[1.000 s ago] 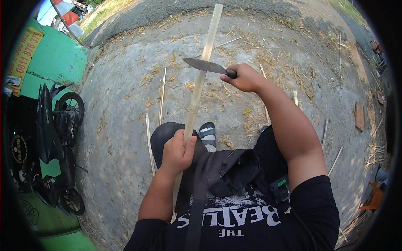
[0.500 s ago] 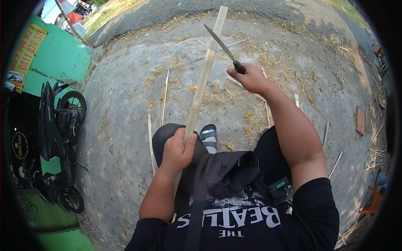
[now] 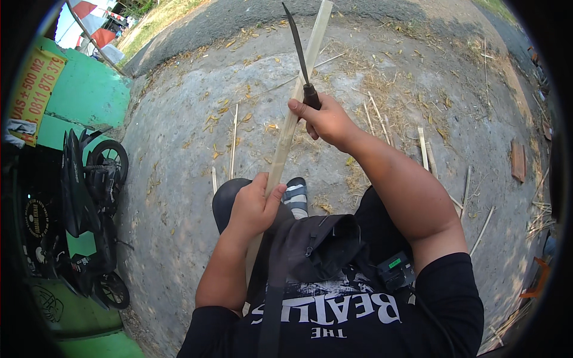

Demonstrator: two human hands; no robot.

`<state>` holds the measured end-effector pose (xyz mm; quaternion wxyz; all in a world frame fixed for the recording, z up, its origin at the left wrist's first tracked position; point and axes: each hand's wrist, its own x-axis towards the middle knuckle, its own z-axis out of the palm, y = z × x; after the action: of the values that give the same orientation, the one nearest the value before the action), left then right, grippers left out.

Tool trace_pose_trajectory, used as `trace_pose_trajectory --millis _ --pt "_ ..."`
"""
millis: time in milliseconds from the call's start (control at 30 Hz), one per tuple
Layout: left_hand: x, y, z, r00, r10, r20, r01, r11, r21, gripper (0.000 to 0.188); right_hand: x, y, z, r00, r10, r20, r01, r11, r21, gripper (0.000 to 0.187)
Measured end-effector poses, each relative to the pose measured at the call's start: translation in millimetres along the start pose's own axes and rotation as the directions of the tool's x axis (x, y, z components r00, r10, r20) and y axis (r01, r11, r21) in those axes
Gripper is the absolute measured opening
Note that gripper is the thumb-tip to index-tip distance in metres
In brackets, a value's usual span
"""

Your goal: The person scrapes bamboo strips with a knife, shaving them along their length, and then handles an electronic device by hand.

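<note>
A long, pale strip, apparently split bamboo, runs up and away from my lap, its far end near the top of the view. My left hand is wrapped round its lower part, above my left knee. In my right hand is a knife with a dark handle and a long dark blade pointing up and away. That hand is beside the strip's middle, its thumb over or against the strip; whether it presses on it I cannot tell. The blade crosses close by the strip's left edge.
Several thin strips lie on the concrete ground around my legs. A black motorcycle is parked at the left by a green wall. A brown block lies at the right. My sandalled foot is below the strip.
My right hand has moved left and slightly down to the strip, bringing the knife across it. The blade has turned more upright. My left hand keeps its hold, and the view has shifted slightly.
</note>
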<state>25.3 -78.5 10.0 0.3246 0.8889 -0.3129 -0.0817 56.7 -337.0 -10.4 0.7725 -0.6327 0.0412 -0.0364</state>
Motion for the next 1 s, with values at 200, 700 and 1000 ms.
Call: trace_pose_trajectory --millis 200,700,1000 --pt "-35.4 6.9 -28.1 0.974 0.058 -0.219 -0.030 0.991 0.127 0.053 -2.1 -5.8 -10.2 0.996 -0.001 -0.087 0.000 1.000 -0.018 0.047" --pt "-273.2 -72.0 -26.6 0.810 -0.567 0.148 0.578 0.816 -0.034 0.044 19.1 10.4 -28.0 0.958 0.000 -0.287 0.020 0.998 0.067 0.038" --pt "-267.3 -75.6 -25.7 0.877 -0.465 -0.117 0.475 0.877 0.075 0.023 21.5 8.7 -43.0 0.932 0.006 -0.362 0.028 0.996 0.087 0.040"
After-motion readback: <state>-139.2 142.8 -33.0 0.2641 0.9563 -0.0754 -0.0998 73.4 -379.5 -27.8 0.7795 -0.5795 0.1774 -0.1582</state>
